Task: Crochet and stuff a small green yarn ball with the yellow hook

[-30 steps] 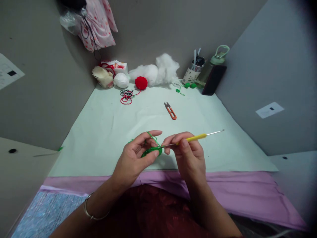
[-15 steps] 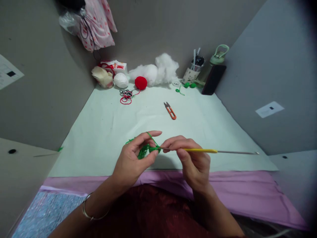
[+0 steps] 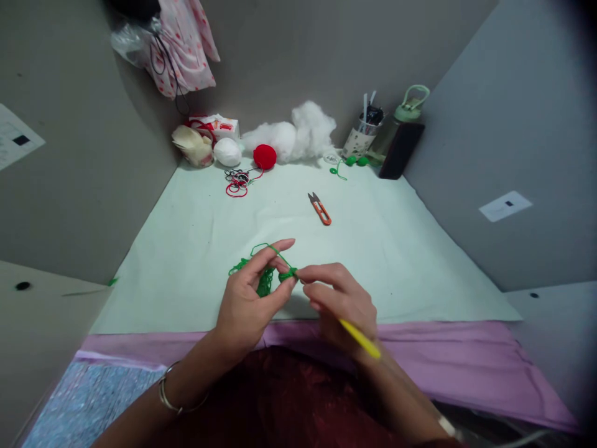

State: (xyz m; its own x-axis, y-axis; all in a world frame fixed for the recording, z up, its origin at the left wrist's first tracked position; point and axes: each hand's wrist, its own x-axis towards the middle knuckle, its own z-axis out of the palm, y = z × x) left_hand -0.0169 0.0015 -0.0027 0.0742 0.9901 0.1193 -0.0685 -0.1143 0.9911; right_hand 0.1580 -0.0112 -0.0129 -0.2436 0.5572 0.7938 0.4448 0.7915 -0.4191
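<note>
My left hand [image 3: 249, 295] pinches a small piece of green crochet work [image 3: 288, 274] between thumb and fingers. Green yarn [image 3: 265, 283] hangs in loose loops behind that palm, and one strand runs over the raised index finger. My right hand [image 3: 345, 305] is closed around a crochet hook [image 3: 360, 339] with a yellow grip, its fingertips right beside the crochet work. The hook's rear shaft slants down over my right forearm and looks blurred. Its working tip is mostly hidden by fingers and yarn.
Orange-handled thread snips [image 3: 319, 209] lie ahead of my hands. Along the back wall stand a red yarn ball [image 3: 265, 157], a white yarn ball [image 3: 227, 152], white stuffing [image 3: 298, 132], a pen cup [image 3: 360, 138], a dark phone [image 3: 402, 150] and a green-lidded bottle [image 3: 410, 107].
My right hand has turned, so the hook's rear end has swung from pointing right to pointing down toward my forearm. The left hand has shifted slightly, and a yarn loop now stands above it.
</note>
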